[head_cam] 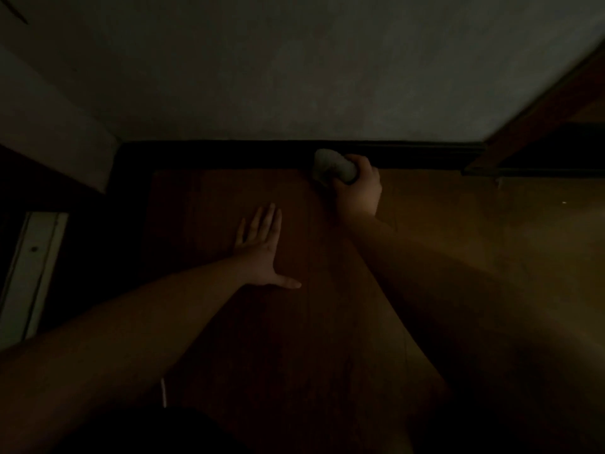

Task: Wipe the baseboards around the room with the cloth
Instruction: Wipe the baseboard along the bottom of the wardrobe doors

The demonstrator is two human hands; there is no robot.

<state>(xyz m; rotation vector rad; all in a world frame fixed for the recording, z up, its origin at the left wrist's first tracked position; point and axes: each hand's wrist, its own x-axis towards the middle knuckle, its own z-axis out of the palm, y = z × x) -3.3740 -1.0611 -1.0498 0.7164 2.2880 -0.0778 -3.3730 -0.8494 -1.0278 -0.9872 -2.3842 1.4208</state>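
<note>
Right hand grips the balled cloth against the dark baseboard, its detail lost in dimness. Left hand lies flat, fingers spread, on bare wooden floor.

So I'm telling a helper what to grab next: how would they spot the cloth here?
Find the dark baseboard where the pale wall meets the wooden floor. Near its middle, the right hand grips the cloth against it. It is a pale, bunched lump, the only light thing on that dark strip; the left hand lies flat on the floor, holding nothing.
</note>
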